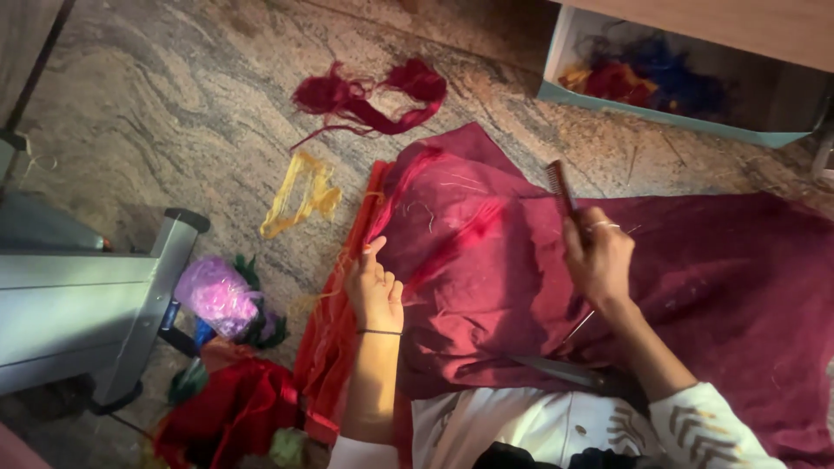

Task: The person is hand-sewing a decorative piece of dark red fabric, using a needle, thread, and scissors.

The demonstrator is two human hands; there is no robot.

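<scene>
At the far left a grey metal frame (95, 304) is standing on the stone floor (174, 113). Just right of it a purple bundle (215, 295) is lying beside a heap of red and green scraps (230, 412) at the near edge. Farther off, a yellow thread scrap (300, 195) is lying on the floor, and beyond it a tangle of dark red thread (365, 95).

The left hand (375, 291) is resting flat on the left edge of the maroon cloth (486, 260), fingers loosely spread and gripping nothing, pressing the fabric where an orange-red border is showing. The cloth is spreading across the person's lap and far to the right over the floor.

The right hand (599, 256) is hovering over the middle of the cloth, fingers clamped around the handle of a comb (560, 184), whose teeth are pointing away toward the far side. The two hands are well apart. At the far right a pale box (678, 122) is holding blue, red and yellow threads.
</scene>
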